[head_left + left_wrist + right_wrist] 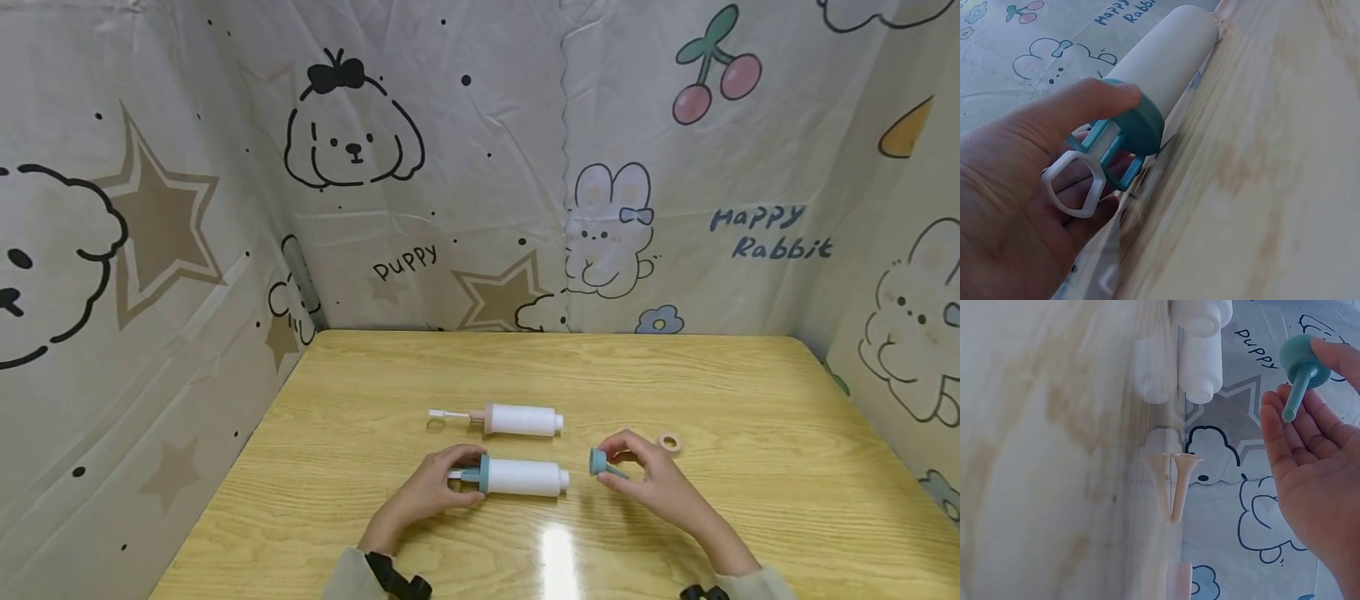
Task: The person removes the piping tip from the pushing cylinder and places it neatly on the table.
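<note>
My left hand (pixel 442 479) grips the teal collar (pixel 483 473) of a white toy syringe (pixel 525 477) lying across the table. In the left wrist view the thumb rests on the collar (pixel 1144 125), and the plunger's white ring handle (pixel 1079 209) sticks out toward the palm. Off the syringe's tip end, my right hand (pixel 648 475) pinches a teal nozzle (pixel 597 462) between thumb and fingers. The right wrist view shows the nozzle's round cap (pixel 1297 353) and narrow spout (pixel 1297 400). A gap separates nozzle and syringe tip (pixel 564 479).
Behind lies a second white syringe (pixel 525 419) with a pink collar and its plunger drawn out. A small pink ring (pixel 670 442) lies beyond the right hand. In the right wrist view a pink funnel-shaped nozzle (pixel 1182 481) stands on the table. Printed cloth (pixel 480 167) walls the table.
</note>
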The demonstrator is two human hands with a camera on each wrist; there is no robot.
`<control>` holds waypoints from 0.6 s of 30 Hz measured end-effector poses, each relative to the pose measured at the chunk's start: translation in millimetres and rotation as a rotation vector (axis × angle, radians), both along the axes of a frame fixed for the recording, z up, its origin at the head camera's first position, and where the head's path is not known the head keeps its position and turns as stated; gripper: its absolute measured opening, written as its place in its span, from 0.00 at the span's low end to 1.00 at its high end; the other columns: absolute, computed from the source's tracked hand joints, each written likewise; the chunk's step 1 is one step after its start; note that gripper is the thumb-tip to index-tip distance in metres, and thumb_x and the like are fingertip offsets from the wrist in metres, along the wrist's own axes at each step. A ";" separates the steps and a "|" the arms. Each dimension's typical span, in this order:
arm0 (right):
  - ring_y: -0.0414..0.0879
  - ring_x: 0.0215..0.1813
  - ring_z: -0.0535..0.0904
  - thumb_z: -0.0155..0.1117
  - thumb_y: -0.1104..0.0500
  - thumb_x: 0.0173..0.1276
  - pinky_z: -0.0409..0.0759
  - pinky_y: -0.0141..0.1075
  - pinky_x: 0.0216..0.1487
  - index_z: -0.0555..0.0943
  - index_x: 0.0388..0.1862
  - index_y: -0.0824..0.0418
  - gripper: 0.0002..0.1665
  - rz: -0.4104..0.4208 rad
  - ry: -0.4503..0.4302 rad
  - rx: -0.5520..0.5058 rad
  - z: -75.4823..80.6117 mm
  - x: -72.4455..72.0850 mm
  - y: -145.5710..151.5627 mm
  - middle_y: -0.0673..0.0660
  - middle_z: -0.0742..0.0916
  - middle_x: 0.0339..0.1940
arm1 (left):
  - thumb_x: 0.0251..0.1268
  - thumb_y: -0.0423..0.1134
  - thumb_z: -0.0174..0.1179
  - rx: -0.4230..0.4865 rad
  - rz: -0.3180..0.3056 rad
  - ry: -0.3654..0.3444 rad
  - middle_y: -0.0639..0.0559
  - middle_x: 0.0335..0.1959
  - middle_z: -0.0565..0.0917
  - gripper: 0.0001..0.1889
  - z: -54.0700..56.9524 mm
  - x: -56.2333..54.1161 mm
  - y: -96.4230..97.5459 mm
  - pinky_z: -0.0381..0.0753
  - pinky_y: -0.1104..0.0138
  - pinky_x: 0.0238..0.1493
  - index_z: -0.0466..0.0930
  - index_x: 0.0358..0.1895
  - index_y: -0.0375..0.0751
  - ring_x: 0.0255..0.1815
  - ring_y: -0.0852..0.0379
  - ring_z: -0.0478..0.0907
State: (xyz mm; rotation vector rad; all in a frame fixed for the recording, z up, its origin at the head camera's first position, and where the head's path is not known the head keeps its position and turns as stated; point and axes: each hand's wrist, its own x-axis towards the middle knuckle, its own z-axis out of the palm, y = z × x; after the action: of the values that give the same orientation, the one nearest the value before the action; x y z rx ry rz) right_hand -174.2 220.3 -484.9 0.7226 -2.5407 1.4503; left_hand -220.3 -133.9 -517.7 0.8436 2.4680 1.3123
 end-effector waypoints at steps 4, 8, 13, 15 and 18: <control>0.33 0.45 0.79 0.67 0.62 0.66 0.82 0.33 0.49 0.78 0.46 0.53 0.12 -0.004 -0.001 -0.006 -1.1 0.2 1.4 0.47 0.84 0.40 | 0.59 0.43 0.70 0.030 0.008 0.006 0.45 0.62 0.79 0.33 0.6 0.9 -1.0 0.79 0.56 0.64 0.70 0.66 0.39 0.62 0.46 0.78; 0.33 0.44 0.79 0.67 0.63 0.66 0.82 0.34 0.49 0.78 0.46 0.54 0.12 -0.009 0.010 -0.012 -1.9 1.1 3.0 0.47 0.84 0.39 | 0.59 0.43 0.70 0.106 0.072 0.115 0.44 0.63 0.78 0.32 3.7 2.8 1.1 0.77 0.50 0.64 0.71 0.66 0.39 0.65 0.43 0.75; 0.33 0.44 0.80 0.67 0.63 0.66 0.82 0.33 0.49 0.78 0.46 0.55 0.12 -0.014 -0.006 -0.025 -0.9 1.7 3.3 0.47 0.84 0.39 | 0.55 0.37 0.72 0.194 0.164 0.371 0.45 0.59 0.82 0.29 10.0 5.4 13.0 0.79 0.53 0.63 0.75 0.62 0.39 0.64 0.46 0.77; 0.33 0.44 0.80 0.67 0.63 0.66 0.83 0.34 0.49 0.78 0.46 0.55 0.11 -0.012 -0.005 -0.029 -0.3 1.3 2.9 0.48 0.84 0.39 | 0.53 0.35 0.73 0.215 0.161 0.450 0.44 0.58 0.82 0.29 13.1 7.1 20.5 0.80 0.57 0.62 0.75 0.61 0.37 0.62 0.46 0.78; 0.33 0.44 0.80 0.66 0.62 0.67 0.83 0.34 0.49 0.78 0.46 0.54 0.11 -0.005 -0.015 -0.033 0.5 0.5 2.1 0.48 0.85 0.40 | 0.52 0.35 0.74 0.223 0.136 0.519 0.44 0.57 0.83 0.30 17.0 9.6 32.9 0.81 0.61 0.61 0.76 0.60 0.35 0.60 0.47 0.79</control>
State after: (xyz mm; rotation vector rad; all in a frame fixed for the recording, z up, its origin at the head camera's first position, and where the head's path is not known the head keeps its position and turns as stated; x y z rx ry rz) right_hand -173.7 222.4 -484.4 0.7029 -2.5212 1.4980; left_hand -210.6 -101.0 -500.6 1.2214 2.8406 1.6053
